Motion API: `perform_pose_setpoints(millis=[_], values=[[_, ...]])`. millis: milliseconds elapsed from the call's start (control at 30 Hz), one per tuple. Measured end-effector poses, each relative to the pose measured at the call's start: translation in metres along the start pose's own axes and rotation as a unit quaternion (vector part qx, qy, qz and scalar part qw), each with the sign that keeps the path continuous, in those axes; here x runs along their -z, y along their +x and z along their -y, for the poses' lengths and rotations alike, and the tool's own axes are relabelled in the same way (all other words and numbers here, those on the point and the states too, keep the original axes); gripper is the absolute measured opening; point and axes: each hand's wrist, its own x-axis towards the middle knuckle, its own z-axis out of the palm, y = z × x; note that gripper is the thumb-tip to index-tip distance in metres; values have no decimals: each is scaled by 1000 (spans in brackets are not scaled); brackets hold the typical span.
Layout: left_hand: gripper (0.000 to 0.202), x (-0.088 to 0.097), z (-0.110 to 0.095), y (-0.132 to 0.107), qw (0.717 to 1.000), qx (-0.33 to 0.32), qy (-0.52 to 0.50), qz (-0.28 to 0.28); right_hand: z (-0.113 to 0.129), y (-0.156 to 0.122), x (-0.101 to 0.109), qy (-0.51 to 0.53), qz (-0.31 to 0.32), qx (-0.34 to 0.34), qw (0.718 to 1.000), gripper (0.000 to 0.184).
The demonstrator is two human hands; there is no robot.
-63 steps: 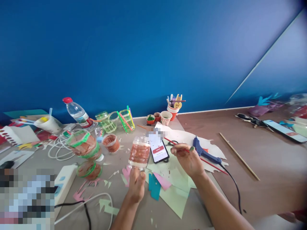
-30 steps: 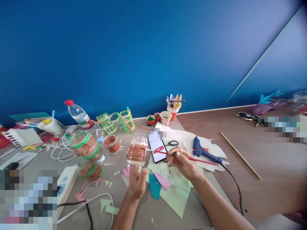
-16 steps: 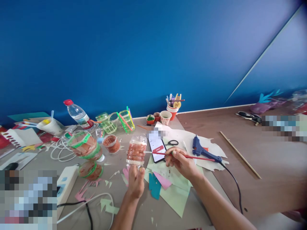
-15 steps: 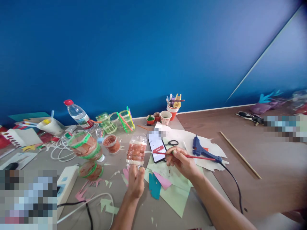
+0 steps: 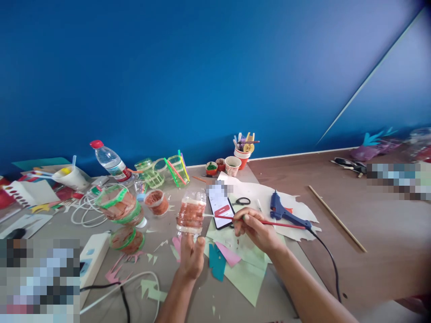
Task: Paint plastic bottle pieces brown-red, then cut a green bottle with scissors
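My left hand (image 5: 191, 258) grips the bottom of a clear plastic bottle (image 5: 191, 213) that is coated with reddish-brown paint and held upright above the table. In my right hand (image 5: 256, 231) I pinch a thin red paintbrush (image 5: 269, 222), and its tip touches the right side of the bottle. A phone (image 5: 222, 210) lies flat just behind the brush. Coloured paper pieces (image 5: 242, 264) are spread under both hands.
A blue glue gun (image 5: 286, 215) with a black cord lies right of my hand, scissors (image 5: 242, 201) behind it. Painted bottle parts (image 5: 117, 206), a small paint pot (image 5: 156, 202), a water bottle (image 5: 109, 160), cups (image 5: 232, 165), cables and a wooden stick (image 5: 336, 219) surround the spot.
My right hand brought the brush from over the paper to the bottle's side, and the tip has stayed on it. My left hand keeps the bottle nearly still.
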Motion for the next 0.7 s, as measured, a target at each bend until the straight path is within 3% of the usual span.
perform_pose_setpoints(millis=[200,500,700], values=[[61,2,3,0,999,-21,30,-17,-3,-3,3,20,10,9,1000,23],[62,2,0,2,999,-22,20,-43,12,4,6,37,-61,97,993,25],[58,-2,1,0,998,-45,43,-6,6,1,5,33,-44,81,995,26]])
